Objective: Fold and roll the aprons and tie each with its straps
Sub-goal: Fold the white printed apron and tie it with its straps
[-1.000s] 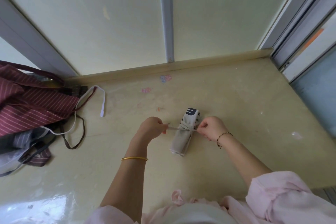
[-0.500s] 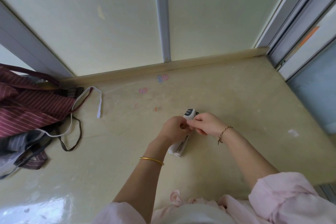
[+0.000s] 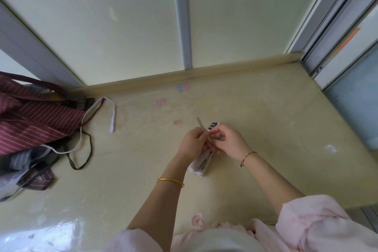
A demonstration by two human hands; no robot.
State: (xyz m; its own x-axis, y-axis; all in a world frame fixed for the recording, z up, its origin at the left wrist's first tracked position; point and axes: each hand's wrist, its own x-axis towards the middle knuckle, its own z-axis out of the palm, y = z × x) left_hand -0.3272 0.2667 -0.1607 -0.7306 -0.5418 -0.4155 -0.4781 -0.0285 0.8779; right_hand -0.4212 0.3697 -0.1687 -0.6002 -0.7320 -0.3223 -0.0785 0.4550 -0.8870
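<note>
A small rolled grey-white apron [image 3: 201,164] lies on the yellowish counter [image 3: 266,120], its dark-marked far end [image 3: 212,126] peeking out past my fingers. My left hand [image 3: 193,142] and my right hand [image 3: 227,139] meet over the middle of the roll. Both pinch its thin grey straps; one strap end [image 3: 200,124] sticks up and away from my left fingers. The knot itself is hidden under my fingers.
A heap of aprons lies at the left: a maroon striped one [image 3: 32,118], grey striped cloth [image 3: 20,159], a loose white strap [image 3: 111,116] and a dark strap loop [image 3: 81,155]. A wall panel stands behind the counter; a window frame [image 3: 327,26] rises at right.
One second ago my hands were apart, pulling the straps taut to either side of the roll. They have come together over it, and a strap end now points up.
</note>
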